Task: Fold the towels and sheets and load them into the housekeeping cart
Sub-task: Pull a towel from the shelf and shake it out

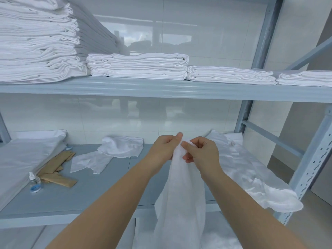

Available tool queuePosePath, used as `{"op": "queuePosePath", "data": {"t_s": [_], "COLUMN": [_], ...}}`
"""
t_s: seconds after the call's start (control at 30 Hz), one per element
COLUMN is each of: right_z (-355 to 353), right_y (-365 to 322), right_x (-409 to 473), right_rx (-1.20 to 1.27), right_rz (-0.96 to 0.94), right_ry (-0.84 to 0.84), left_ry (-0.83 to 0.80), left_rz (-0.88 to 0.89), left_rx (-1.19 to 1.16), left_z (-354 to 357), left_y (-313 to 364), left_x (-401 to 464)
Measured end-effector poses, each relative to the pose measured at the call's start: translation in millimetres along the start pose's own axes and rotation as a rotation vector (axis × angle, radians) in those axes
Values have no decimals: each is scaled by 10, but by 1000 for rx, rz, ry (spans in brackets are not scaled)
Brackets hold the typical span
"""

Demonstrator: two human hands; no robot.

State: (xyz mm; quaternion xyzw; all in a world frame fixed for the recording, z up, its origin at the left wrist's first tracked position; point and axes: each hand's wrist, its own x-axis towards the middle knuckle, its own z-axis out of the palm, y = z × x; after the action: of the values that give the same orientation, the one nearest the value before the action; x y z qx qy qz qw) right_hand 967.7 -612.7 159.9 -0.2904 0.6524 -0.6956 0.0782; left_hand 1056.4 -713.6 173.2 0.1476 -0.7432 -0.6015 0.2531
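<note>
Grey metal shelving unit (161,88) is filling the view, with smooth painted decks and a perforated upright at right. Upper deck is carrying folded white linens: a tall stack (36,42) at far left, then three lower stacks (138,66) stepping down to the right, all with flat, crisp edges. Lower deck is holding a flat folded sheet (23,159) at left, a loose rumpled sheet (251,173) draping over the right front edge, and a crumpled white cloth (118,148) near the back wall. The thin white sheet (181,194) being worked is hanging as a long, soft, slightly translucent column from both hands, in front of the lower deck, with its bottom running out of frame. Left hand (165,150) is pinching the top edge between thumb and curled fingers; right hand (201,151) is pinching the same edge right beside it, fingertips nearly touching. Flat brown paper packets (57,169) and a small clear bottle (35,180) are lying beside the folded sheet.
</note>
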Motion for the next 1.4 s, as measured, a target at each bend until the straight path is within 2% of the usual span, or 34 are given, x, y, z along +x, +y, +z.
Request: {"op": "queuePosePath", "data": {"t_s": [0.17,0.33,0.4,0.5,0.6,0.77,0.93,1.07,1.4], "right_z": [-13,-140,-223,-322,-274,-95,-45,-58,-211], "right_y": [51,78,65,63,101,159,274,454,1062], "right_x": [-6,25,56,57,86,126,163,160,67], "right_rx": [-103,-301,-278,-93,-88,-216,-285,-380,-354], "right_rz": [-85,-243,-201,-106,-149,-300,-325,-293,-19], "right_ry": [-42,-114,-232,-486,-431,-321,-286,-315,-340], "left_ry": [47,8,-10,-34,-48,-107,-45,11,216], "left_rz": [94,118,127,140,188,311,493,558,476], "left_rx": [70,214,234,279,408,854,1121,1195,1321], "left_z": [-82,-129,-129,-168,-203,-252,-309,-369,-687], "left_y": [-48,15,77,142,141,-3,10,92,229], "left_x": [-11,43,58,90,112,139,240,330,547]}}
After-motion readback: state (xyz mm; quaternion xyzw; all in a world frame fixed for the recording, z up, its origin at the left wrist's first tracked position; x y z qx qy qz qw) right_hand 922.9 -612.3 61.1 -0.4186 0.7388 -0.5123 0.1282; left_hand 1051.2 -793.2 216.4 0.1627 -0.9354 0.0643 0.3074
